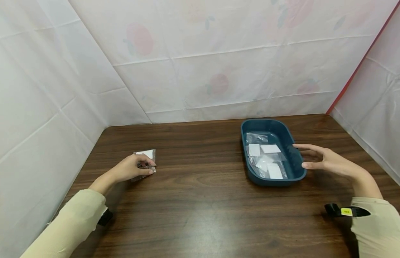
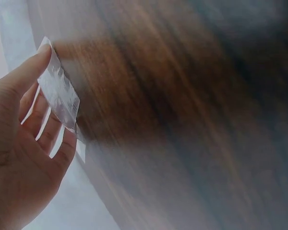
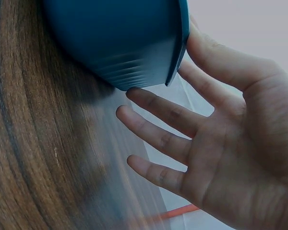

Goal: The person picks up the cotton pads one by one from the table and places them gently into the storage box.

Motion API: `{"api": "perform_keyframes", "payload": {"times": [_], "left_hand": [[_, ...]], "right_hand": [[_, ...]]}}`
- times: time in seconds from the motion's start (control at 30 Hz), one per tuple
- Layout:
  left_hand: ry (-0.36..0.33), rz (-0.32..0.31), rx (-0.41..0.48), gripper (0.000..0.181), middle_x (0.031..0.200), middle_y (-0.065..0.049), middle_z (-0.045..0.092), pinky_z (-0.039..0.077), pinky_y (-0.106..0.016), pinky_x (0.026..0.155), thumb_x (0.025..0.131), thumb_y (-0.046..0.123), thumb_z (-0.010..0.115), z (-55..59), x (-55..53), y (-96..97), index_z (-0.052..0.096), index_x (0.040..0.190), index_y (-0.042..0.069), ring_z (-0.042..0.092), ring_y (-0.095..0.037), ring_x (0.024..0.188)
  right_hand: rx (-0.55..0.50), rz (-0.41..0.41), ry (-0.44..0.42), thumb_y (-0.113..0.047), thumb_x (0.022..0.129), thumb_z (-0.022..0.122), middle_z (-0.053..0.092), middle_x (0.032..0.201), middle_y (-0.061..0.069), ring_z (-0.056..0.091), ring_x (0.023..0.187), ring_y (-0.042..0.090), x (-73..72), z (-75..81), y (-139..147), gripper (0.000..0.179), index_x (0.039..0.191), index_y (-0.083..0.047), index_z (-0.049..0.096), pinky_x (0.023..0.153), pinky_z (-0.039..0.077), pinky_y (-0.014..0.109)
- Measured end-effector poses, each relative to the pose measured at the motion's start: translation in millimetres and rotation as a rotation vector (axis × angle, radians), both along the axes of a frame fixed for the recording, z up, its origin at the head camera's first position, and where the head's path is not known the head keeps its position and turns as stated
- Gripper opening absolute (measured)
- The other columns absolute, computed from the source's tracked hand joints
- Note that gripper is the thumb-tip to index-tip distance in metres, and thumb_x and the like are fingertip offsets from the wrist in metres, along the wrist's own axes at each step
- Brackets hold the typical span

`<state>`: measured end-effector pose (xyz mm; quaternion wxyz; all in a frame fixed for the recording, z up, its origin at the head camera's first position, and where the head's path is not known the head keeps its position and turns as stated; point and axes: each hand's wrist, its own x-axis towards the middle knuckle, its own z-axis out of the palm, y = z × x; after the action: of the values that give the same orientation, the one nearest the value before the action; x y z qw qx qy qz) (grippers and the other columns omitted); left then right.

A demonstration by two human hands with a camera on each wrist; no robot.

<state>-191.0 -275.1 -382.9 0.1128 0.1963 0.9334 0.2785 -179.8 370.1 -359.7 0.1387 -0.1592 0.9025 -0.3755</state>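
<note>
My left hand (image 1: pixel 130 168) pinches a small clear plastic bag (image 2: pixel 60 93) between thumb and fingers, low over the left part of the table. Just behind those fingers lies a clear bag with a white insert (image 1: pixel 147 153), partly covered by the hand. On the right stands a blue plastic bin (image 1: pixel 249 123) holding several clear bags with white inserts (image 1: pixel 270 148). My right hand (image 1: pixel 328 163) is at the bin's right wall, thumb and fingertips at the rim. In the right wrist view its fingers (image 3: pixel 158 136) are spread and fairly straight beside the bin.
The dark wood-grain table (image 1: pixel 193 200) runs back to a white fruit-print curtain (image 1: pixel 193 71). More white sheeting (image 1: pixel 42 89) hangs along the left and right sides. Black wrist straps (image 1: pixel 361 211) sit at the cuffs of both light sleeves.
</note>
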Motion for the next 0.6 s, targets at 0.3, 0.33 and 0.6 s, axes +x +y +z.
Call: {"api": "perform_keyframes", "payload": {"times": [0.3, 0.33, 0.6], "left_hand": [[-0.029, 0.033, 0.022, 0.020, 0.110, -0.001, 0.068, 0.048, -0.038, 0.076, 0.094, 0.025, 0.071, 2.8, 0.1, 0.1, 0.073, 0.110, 0.014, 0.059, -0.018, 0.089], [-0.029, 0.037, 0.019, 0.020, 0.111, -0.002, 0.068, 0.048, -0.038, 0.078, 0.094, 0.026, 0.070, 3.1, 0.3, -0.1, 0.074, 0.110, 0.013, 0.059, -0.018, 0.092], [0.002, 0.043, 0.026, 0.021, 0.109, -0.004, 0.072, 0.053, -0.041, 0.081, 0.095, 0.024, 0.069, 5.7, 0.2, -0.1, 0.075, 0.110, 0.010, 0.064, -0.023, 0.098]], "right_hand": [[-0.003, -0.003, -0.005, -0.028, 0.095, 0.069, 0.043, 0.147, 0.021, 0.047, 0.114, -0.003, 0.8, 1.9, -0.9, 0.067, 0.153, -0.014, 0.037, 0.086, 0.048, 0.037], [-0.004, -0.003, -0.006, -0.028, 0.095, 0.069, 0.043, 0.147, 0.021, 0.046, 0.114, -0.004, 0.8, 1.9, -1.1, 0.067, 0.153, -0.014, 0.037, 0.086, 0.048, 0.036], [-0.003, -0.001, 0.005, -0.028, 0.095, 0.069, 0.045, 0.146, 0.022, 0.049, 0.123, 0.018, 1.3, 2.0, -2.1, 0.067, 0.153, -0.014, 0.038, 0.090, 0.047, 0.048]]}}
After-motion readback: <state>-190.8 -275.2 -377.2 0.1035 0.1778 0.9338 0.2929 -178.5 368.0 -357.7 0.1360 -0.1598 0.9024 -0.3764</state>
